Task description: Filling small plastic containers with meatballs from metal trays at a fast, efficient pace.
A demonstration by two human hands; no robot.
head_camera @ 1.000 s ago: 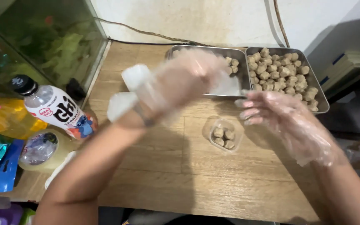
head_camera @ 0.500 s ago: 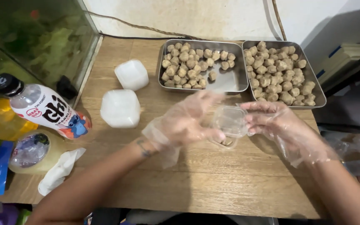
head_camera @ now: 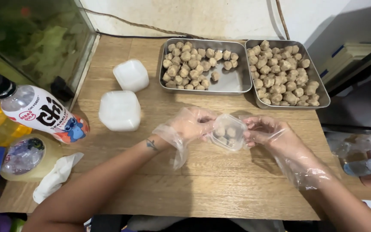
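Our left hand point(head_camera: 192, 124) had come back from the lids, and with the right hand point(head_camera: 265, 131) we now gripped the clear tub point(head_camera: 227, 132) of balls.

Gloves: thin clear plastic, crinkled and glossy, on my left hand point(head_camera: 192, 124) and right hand point(head_camera: 269, 133).
Tub point(head_camera: 227, 132): clear, smooth plastic.
Trays point(head_camera: 237, 81): brushed metal, dull shine.
Surface point(head_camera: 220, 180): grained wood, matt.
Lidded boxes point(head_camera: 120, 110): frosted white plastic.
Balls point(head_camera: 185, 64): rough, matt brown.
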